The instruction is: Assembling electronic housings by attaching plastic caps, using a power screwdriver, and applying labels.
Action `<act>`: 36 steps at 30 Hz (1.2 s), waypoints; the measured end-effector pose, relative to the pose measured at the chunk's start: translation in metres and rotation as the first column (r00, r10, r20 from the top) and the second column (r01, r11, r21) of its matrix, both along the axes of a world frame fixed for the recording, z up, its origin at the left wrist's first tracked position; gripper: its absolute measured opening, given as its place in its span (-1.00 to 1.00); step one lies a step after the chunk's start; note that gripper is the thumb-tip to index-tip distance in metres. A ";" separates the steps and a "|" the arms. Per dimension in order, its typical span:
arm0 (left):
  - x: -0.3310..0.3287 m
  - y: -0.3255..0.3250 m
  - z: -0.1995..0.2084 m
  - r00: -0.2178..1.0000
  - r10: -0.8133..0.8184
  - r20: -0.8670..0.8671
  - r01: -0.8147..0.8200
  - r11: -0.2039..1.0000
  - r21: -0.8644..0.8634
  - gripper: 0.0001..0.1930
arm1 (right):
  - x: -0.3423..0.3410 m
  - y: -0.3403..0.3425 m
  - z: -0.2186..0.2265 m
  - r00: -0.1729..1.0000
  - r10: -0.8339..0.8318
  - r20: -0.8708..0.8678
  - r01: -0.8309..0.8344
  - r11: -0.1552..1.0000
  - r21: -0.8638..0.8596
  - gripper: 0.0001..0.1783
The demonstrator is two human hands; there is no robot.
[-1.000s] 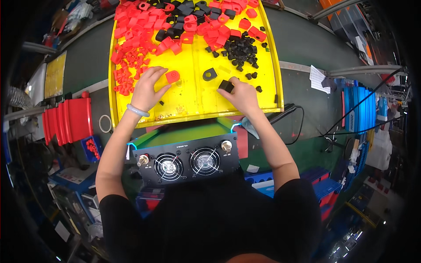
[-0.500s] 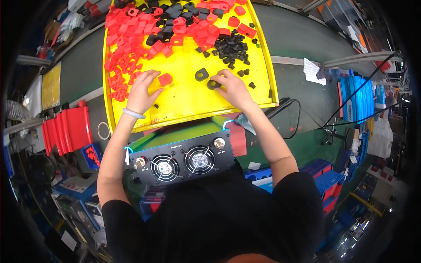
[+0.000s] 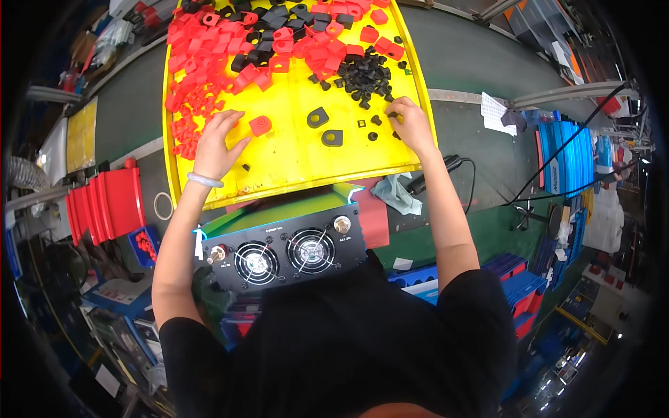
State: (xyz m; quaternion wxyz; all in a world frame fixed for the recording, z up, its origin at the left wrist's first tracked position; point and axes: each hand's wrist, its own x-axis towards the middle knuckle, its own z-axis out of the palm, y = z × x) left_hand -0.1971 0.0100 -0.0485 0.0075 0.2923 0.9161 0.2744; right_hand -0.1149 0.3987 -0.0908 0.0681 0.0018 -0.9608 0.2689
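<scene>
My left hand hovers over the left part of a yellow tray, thumb and fingers apart with nothing between them. Just right of its fingers lies a red terminal cap, a round piece seated in it. My right hand is at the tray's right side, its thumb and forefinger closed at a small black plug, partly covered by the fingers. Between the hands lie two black caps with round holes, one upper and one lower. A few loose black plugs are near my right hand.
Heaps of red caps, small red plugs and black plugs fill the tray's far and side areas. A black box with two fans stands between me and the tray. A cable and tool lie to the right.
My right hand has let go of a black cap, which now lies on the tray, and has moved right to the small black plugs. My left hand has barely moved.
</scene>
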 end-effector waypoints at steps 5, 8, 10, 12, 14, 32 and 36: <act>0.003 -0.004 -0.003 1.000 0.012 0.002 -0.012 1.000 -0.017 -0.60 | 0.000 -0.001 -0.011 0.984 -0.116 0.134 0.172 0.812 -0.558 -0.73; 0.003 -0.006 -0.002 1.000 0.015 0.002 -0.015 1.000 -0.016 -0.60 | 0.005 -0.014 0.010 0.940 -0.091 0.329 0.317 0.590 -0.743 -0.70; 0.003 -0.008 -0.002 1.000 0.025 0.010 -0.025 0.999 -0.032 -0.60 | 0.002 -0.023 0.016 0.947 -0.052 0.316 0.293 0.541 -0.789 -0.68; 0.005 -0.009 -0.004 1.000 0.026 0.009 -0.025 0.999 -0.027 -0.60 | 0.000 -0.030 0.023 0.954 -0.013 0.298 0.266 0.488 -0.831 -0.67; 0.007 -0.011 -0.004 1.000 0.029 0.001 -0.029 0.999 -0.038 -0.60 | -0.005 -0.039 0.028 0.923 -0.050 0.381 0.339 0.570 -0.748 -0.68; 0.007 0.000 -0.007 1.000 0.005 -0.013 -0.005 1.000 0.016 -0.60 | -0.040 -0.113 0.000 0.976 0.176 -0.128 -0.201 0.955 -0.218 -0.74; 0.005 -0.002 -0.010 1.000 0.006 -0.006 -0.006 1.000 -0.002 -0.60 | -0.036 -0.106 0.007 0.976 0.165 -0.142 -0.198 0.945 -0.262 -0.67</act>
